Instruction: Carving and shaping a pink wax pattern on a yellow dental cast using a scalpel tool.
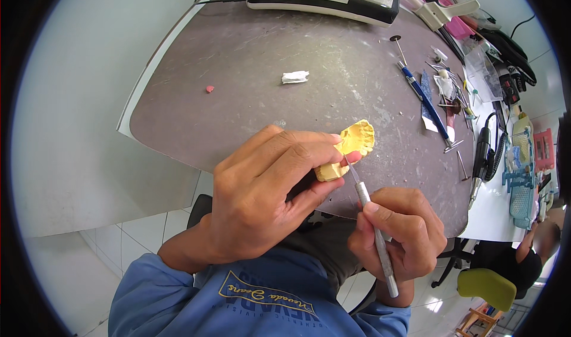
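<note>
My left hand [267, 191] grips a yellow dental cast [358, 138] over the front edge of the grey work mat, with its fingers across the cast's near part. A small pink piece [353, 157] sits at the cast beside my fingertips. My right hand [401, 233] is closed on a knife with a silver textured handle [383, 254], whose thin blade reaches up to the pink piece. The exact point of contact is too small to make out. A white folded piece [295, 77] and a small red bit [209, 89] lie farther back on the mat [178, 117].
A white-and-black machine [321, 1] stands at the back. At right lie a blue pen-like tool [425, 99], metal burs, a black handpiece [480, 158] and plastic baskets [522, 200]. Another person [499, 259] sits at lower right on a green chair [485, 286].
</note>
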Action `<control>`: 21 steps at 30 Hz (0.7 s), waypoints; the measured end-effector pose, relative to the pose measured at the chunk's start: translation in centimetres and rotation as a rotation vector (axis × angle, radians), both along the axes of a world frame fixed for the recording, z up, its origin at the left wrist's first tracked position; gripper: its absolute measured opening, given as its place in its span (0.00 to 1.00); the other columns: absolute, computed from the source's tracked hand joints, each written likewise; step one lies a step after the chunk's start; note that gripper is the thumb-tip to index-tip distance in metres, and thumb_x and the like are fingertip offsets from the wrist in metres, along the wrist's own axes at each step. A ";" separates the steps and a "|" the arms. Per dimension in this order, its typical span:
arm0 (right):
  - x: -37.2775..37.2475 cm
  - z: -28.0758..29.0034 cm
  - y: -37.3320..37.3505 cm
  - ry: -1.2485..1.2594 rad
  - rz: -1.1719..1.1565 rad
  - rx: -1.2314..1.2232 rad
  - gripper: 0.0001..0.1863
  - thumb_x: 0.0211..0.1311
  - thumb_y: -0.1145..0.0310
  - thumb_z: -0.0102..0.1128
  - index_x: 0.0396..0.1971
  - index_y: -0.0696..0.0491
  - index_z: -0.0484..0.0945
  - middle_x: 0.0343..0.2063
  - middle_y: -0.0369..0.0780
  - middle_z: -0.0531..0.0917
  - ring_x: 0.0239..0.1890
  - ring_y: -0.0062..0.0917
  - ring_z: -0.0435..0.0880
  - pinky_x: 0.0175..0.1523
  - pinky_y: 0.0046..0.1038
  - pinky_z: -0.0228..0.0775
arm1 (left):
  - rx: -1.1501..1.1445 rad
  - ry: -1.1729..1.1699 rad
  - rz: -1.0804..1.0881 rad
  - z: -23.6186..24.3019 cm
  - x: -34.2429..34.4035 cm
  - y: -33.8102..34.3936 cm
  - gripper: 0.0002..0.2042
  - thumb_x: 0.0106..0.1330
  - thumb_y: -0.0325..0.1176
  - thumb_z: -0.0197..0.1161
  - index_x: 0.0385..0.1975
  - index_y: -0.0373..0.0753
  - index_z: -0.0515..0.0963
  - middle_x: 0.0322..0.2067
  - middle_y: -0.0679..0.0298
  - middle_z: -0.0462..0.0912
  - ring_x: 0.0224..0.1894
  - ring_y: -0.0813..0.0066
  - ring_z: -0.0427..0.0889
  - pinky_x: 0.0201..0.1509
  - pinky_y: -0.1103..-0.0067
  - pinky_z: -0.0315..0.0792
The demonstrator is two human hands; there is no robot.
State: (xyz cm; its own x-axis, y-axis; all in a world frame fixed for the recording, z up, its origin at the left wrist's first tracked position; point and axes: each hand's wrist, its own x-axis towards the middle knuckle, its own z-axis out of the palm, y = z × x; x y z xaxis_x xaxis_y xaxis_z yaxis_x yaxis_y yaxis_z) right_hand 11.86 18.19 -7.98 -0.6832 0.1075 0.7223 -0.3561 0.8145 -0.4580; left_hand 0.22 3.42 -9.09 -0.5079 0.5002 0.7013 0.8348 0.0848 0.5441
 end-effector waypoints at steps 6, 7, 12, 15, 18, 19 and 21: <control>0.6 0.3 0.1 0.026 0.046 -0.159 0.14 0.42 0.80 0.72 0.32 0.58 0.79 0.23 0.42 0.83 0.22 0.28 0.83 0.25 0.23 0.74 | -0.022 0.015 -0.034 0.1 0.0 -0.1 0.16 0.49 0.25 0.77 0.38 0.37 0.81 0.39 0.58 0.87 0.35 0.68 0.86 0.32 0.79 0.72; 0.6 0.5 0.3 0.036 0.030 -0.146 0.14 0.43 0.80 0.72 0.33 0.58 0.79 0.24 0.43 0.83 0.22 0.28 0.83 0.26 0.23 0.75 | 0.006 0.008 -0.014 -0.1 0.1 0.0 0.16 0.50 0.25 0.76 0.39 0.37 0.81 0.40 0.57 0.87 0.35 0.68 0.86 0.33 0.78 0.74; 0.3 0.7 0.1 -0.010 -0.005 -0.149 0.14 0.46 0.81 0.72 0.34 0.58 0.78 0.27 0.47 0.86 0.25 0.29 0.86 0.29 0.23 0.78 | -0.011 0.062 -0.003 -0.1 0.2 -0.3 0.16 0.51 0.26 0.75 0.41 0.36 0.82 0.41 0.56 0.86 0.35 0.66 0.86 0.35 0.78 0.79; 0.1 0.6 0.1 -0.024 -0.010 -0.141 0.14 0.45 0.81 0.73 0.33 0.58 0.78 0.27 0.47 0.86 0.26 0.28 0.86 0.29 0.23 0.77 | -0.037 0.041 0.014 -0.1 0.3 -0.3 0.15 0.52 0.26 0.75 0.41 0.37 0.83 0.41 0.55 0.86 0.35 0.66 0.86 0.35 0.77 0.79; 0.1 0.6 0.1 -0.030 -0.021 -0.148 0.14 0.45 0.81 0.73 0.33 0.58 0.79 0.27 0.46 0.86 0.25 0.28 0.86 0.29 0.22 0.78 | -0.036 0.047 0.021 -0.2 0.2 -0.2 0.15 0.51 0.26 0.75 0.40 0.37 0.83 0.41 0.55 0.86 0.35 0.66 0.86 0.34 0.77 0.79; 0.1 0.6 0.0 -0.031 -0.023 -0.149 0.14 0.45 0.81 0.73 0.33 0.58 0.79 0.27 0.46 0.86 0.25 0.28 0.86 0.29 0.22 0.78 | -0.026 0.049 0.016 -0.2 0.2 -0.2 0.15 0.51 0.26 0.75 0.40 0.37 0.83 0.40 0.55 0.86 0.35 0.66 0.86 0.34 0.77 0.79; 0.0 0.6 0.0 -0.033 -0.020 -0.137 0.14 0.44 0.81 0.73 0.32 0.58 0.79 0.27 0.46 0.86 0.25 0.28 0.86 0.29 0.22 0.77 | -0.016 0.050 0.011 -0.3 0.2 -0.2 0.15 0.51 0.26 0.75 0.40 0.37 0.83 0.40 0.55 0.86 0.35 0.66 0.86 0.34 0.77 0.79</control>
State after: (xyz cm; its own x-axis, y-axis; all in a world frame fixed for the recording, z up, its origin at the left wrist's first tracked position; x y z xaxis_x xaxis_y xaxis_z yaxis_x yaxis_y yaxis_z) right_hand 11.83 18.22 -7.33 -0.7034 0.2170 0.6769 -0.3234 0.7503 -0.5766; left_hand 0.41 3.20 -9.35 -0.4776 0.5065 0.7179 0.8601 0.1025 0.4998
